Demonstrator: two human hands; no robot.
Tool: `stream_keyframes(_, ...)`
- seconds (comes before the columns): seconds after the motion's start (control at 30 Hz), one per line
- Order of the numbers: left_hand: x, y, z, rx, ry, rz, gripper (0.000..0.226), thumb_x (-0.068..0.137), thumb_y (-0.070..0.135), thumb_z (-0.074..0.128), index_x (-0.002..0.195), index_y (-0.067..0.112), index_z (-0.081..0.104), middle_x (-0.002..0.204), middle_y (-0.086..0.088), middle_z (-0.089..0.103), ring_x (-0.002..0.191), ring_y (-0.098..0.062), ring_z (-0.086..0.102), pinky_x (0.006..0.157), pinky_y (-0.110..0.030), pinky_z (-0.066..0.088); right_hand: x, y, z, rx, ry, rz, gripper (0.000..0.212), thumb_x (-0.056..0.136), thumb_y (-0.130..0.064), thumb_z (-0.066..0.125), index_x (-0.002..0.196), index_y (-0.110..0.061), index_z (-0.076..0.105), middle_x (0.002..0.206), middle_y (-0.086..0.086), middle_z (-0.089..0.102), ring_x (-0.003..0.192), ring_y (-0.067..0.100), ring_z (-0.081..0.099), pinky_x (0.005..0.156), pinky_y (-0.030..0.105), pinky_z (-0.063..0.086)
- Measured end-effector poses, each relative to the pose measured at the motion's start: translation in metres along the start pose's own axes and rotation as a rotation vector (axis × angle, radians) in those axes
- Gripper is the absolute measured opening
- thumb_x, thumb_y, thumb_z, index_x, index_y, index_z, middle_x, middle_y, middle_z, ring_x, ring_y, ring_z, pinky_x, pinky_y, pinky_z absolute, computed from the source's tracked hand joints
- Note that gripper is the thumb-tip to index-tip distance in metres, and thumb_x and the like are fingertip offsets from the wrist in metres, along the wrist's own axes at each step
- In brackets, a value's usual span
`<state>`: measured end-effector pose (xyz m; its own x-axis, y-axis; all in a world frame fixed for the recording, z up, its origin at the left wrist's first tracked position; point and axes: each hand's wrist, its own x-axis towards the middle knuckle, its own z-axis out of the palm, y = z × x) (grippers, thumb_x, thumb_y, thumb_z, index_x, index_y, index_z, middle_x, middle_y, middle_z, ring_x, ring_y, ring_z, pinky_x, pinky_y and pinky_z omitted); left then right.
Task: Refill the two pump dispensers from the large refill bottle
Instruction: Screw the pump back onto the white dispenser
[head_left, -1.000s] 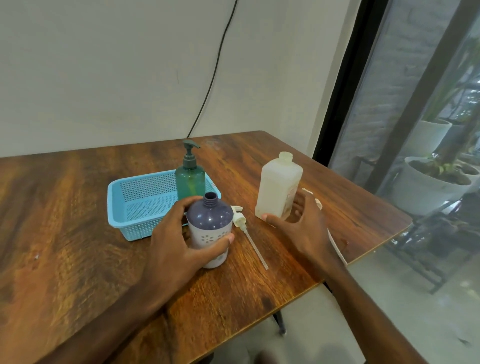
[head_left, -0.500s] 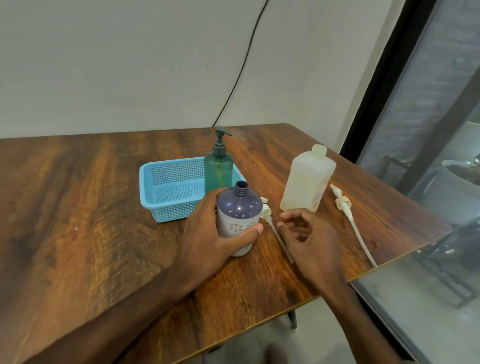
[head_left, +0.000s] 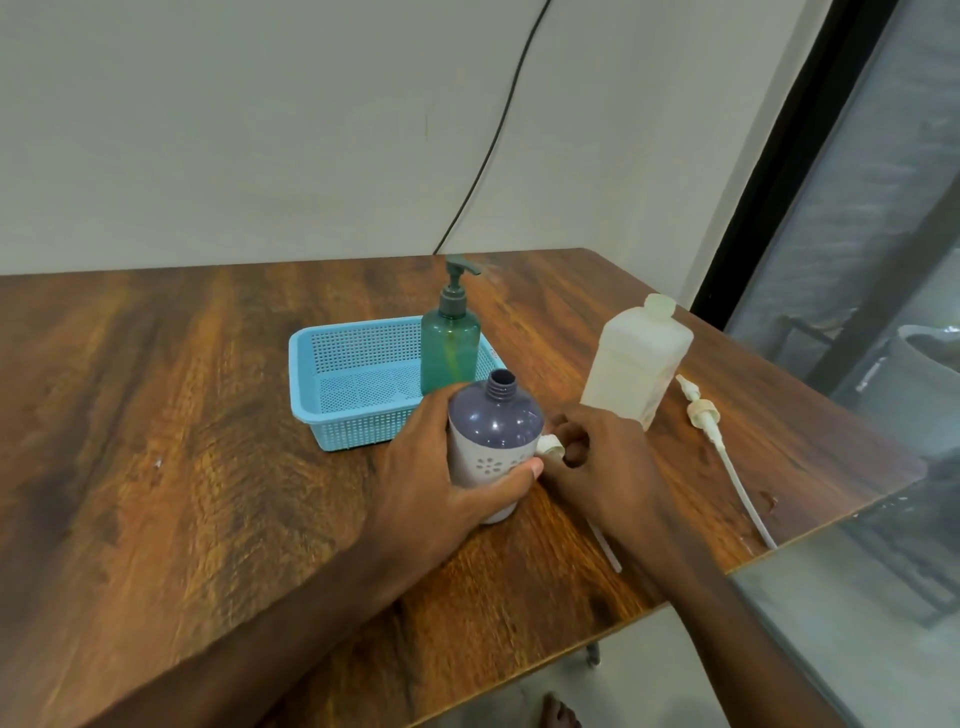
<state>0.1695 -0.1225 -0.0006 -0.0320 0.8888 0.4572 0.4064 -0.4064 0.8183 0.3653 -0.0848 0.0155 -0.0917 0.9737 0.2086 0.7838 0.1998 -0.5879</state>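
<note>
Right hand (head_left: 597, 467) has shifted leftward onto the loose pump head (head_left: 549, 447), next to the left thumb.

Left hand (head_left: 431, 467) grips the purple dispenser (head_left: 493, 441), fingers and thumb wrapped round its body; it stands upright on the desk (head_left: 182, 441) with its neck uncapped. Right hand pinches the pump head with curled fingers; the dip tube runs out beneath that hand. Refill bottle (head_left: 639, 358) stands just beyond the right hand, capped. Second pump (head_left: 722, 447) lies flat to the right of that hand. Green dispenser (head_left: 449, 348) stands in the blue basket (head_left: 332, 415) just beyond the left hand.
</note>
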Motion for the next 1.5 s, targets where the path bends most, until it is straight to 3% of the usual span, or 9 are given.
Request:
stream_keyframes(0.17,-0.001,0.004,0.0,-0.023,-0.001,0.006,0.074,0.069,0.049,0.092,0.131,0.03,0.057,0.121,0.019,0.067,0.113,0.001,0.065,0.091,-0.026,0.058,-0.011,-0.002,-0.013,0.045,0.004,-0.049,0.027,0.082,-0.027,0.08,0.104,-0.036,0.069,0.1,-0.024,0.064,0.089,0.0,0.061,0.08,0.019,0.052)
stream_keyframes(0.23,0.0,0.005,-0.001,-0.023,-0.002,0.018,0.073,0.07,0.049,0.092,0.131,0.03,0.057,0.121,0.018,0.067,0.113,-0.001,0.065,0.091,-0.026,0.058,-0.014,-0.008,-0.023,0.118,0.051,-0.06,0.027,0.082,-0.023,0.081,0.102,-0.036,0.068,0.096,-0.027,0.063,0.089,-0.002,0.061,0.075,0.016,0.055)
stream_keyframes(0.47,0.001,0.003,-0.001,-0.023,-0.005,0.033,0.071,0.071,0.057,0.088,0.129,0.031,0.057,0.119,0.019,0.067,0.113,-0.003,0.065,0.09,-0.026,0.057,-0.017,-0.055,-0.067,0.441,0.25,-0.229,0.042,0.087,-0.017,0.077,0.126,-0.028,0.066,0.117,-0.016,0.071,0.105,0.001,0.068,0.085,0.027,0.061)
stream_keyframes(0.6,0.001,0.002,-0.001,-0.028,0.007,0.044,0.068,0.07,0.059,0.087,0.127,0.033,0.058,0.117,0.019,0.068,0.111,-0.003,0.066,0.09,-0.03,0.058,-0.015,-0.092,-0.091,0.54,0.332,-0.359,0.039,0.089,-0.014,0.074,0.127,-0.018,0.067,0.117,-0.011,0.072,0.104,0.002,0.07,0.085,0.027,0.06)
stream_keyframes(0.73,0.002,0.0,0.0,-0.045,0.005,0.032,0.067,0.071,0.055,0.089,0.126,0.034,0.06,0.117,0.017,0.069,0.11,-0.006,0.068,0.089,-0.036,0.059,-0.007,-0.12,-0.103,0.593,0.398,-0.455,0.039,0.09,-0.015,0.074,0.128,-0.01,0.066,0.121,-0.002,0.072,0.105,0.01,0.072,0.086,0.036,0.062)
stream_keyframes(0.83,0.001,-0.002,0.0,-0.041,0.011,0.029,0.068,0.069,0.058,0.089,0.126,0.035,0.059,0.116,0.018,0.069,0.11,-0.006,0.068,0.089,-0.035,0.059,0.002,-0.131,-0.101,0.594,0.386,-0.467,0.039,0.09,-0.016,0.074,0.129,-0.011,0.066,0.122,-0.001,0.072,0.106,0.011,0.071,0.087,0.039,0.061)
stream_keyframes(1.13,0.001,-0.001,0.001,-0.017,0.024,0.042,0.065,0.07,0.053,0.09,0.124,0.034,0.059,0.115,0.018,0.069,0.108,-0.005,0.067,0.088,-0.03,0.057,0.008,-0.106,-0.057,0.524,0.246,-0.351,0.036,0.087,-0.015,0.076,0.122,-0.019,0.07,0.111,-0.011,0.074,0.099,-0.001,0.07,0.086,0.024,0.06)
stream_keyframes(1.3,0.001,-0.001,0.002,-0.057,0.018,0.041,0.063,0.071,0.046,0.089,0.126,0.033,0.06,0.115,0.014,0.07,0.108,-0.008,0.069,0.086,-0.036,0.06,-0.016,-0.08,-0.023,0.42,0.127,-0.289,0.032,0.083,-0.03,0.08,0.107,-0.044,0.063,0.1,-0.034,0.066,0.101,-0.011,0.064,0.08,0.008,0.051)
stream_keyframes(1.5,-0.001,-0.002,0.003,-0.064,0.011,0.047,0.068,0.072,0.053,0.085,0.131,0.033,0.057,0.121,0.017,0.068,0.113,-0.006,0.067,0.091,-0.039,0.059,-0.024,-0.064,-0.011,0.444,0.113,-0.258,0.049,0.083,-0.04,0.078,0.126,-0.041,0.055,0.122,-0.029,0.062,0.115,-0.01,0.057,0.087,0.008,0.05)
